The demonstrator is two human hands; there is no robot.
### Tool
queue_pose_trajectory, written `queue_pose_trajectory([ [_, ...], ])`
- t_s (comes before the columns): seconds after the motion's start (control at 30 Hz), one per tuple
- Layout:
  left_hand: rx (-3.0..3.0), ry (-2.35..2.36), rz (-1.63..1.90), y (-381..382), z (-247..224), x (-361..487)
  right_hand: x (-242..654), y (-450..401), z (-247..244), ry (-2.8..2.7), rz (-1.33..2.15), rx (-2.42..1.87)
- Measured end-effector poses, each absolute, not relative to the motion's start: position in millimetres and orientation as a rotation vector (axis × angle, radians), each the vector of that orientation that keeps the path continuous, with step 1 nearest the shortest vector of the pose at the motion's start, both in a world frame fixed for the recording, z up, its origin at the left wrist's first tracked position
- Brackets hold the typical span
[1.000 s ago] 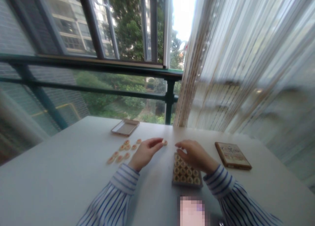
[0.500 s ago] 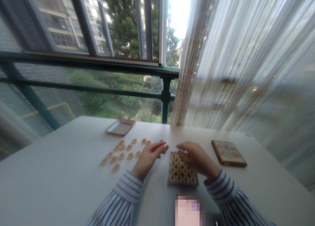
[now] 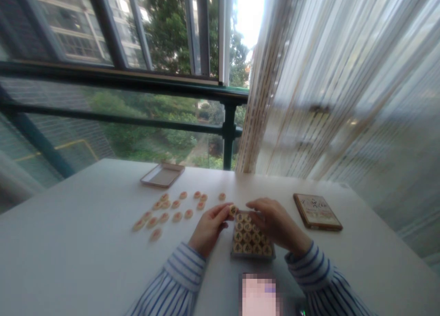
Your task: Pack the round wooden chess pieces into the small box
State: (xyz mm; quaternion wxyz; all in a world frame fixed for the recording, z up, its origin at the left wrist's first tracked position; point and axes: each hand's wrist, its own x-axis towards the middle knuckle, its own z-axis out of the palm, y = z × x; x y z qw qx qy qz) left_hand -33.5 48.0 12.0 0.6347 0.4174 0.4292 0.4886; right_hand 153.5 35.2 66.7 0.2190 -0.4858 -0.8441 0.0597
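Note:
Pinched between the thumb and fingers of my left hand (image 3: 210, 226) is a round wooden xiangqi piece (image 3: 233, 210) with a dark character, held at the upper left corner of a shallow box (image 3: 252, 257). Rows of similar dark-marked pieces (image 3: 247, 237) fill that box. Over its upper right part hovers my right hand (image 3: 277, 222), fingers and thumb apart with nothing seen between them; it hides some pieces there. Left of my left hand, several red-marked xiangqi pieces (image 3: 164, 217) lie loose on the white table (image 3: 85, 242).
An open tray-like lid (image 3: 163, 175) lies at the table's back left. On the right is a flat printed box (image 3: 318, 212). A blurred-out pale object (image 3: 258, 295) lies at the front edge. Beyond the table are a green railing (image 3: 229, 123) and a sheer curtain (image 3: 326, 100).
My left hand has brought its piece down slightly, closer to the box's corner, and the piece's marked face now shows. My right hand has barely moved. The whole view shifted a little.

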Motion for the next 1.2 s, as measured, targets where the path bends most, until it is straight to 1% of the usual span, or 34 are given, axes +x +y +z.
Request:
queue_pose_trajectory([
  [0.23,0.845,0.892,1.107,42.5,2.3,-25.3,151.8,36.0,65.7,-2.388,0.171,-1.268],
  [0.5,0.853,0.789,1.071,39.1,-6.8,-22.1,147.6,32.3,65.6,-2.464,0.208,-1.197],
  [0.97,0.986,0.818,1.073,39.6,-15.4,-23.3,139.3,30.4,58.5,-2.465,0.104,-1.156],
  [1.2,0.951,0.808,1.076,38.2,-16.1,-20.8,137.4,29.5,58.2,-2.491,0.074,-1.157],
])
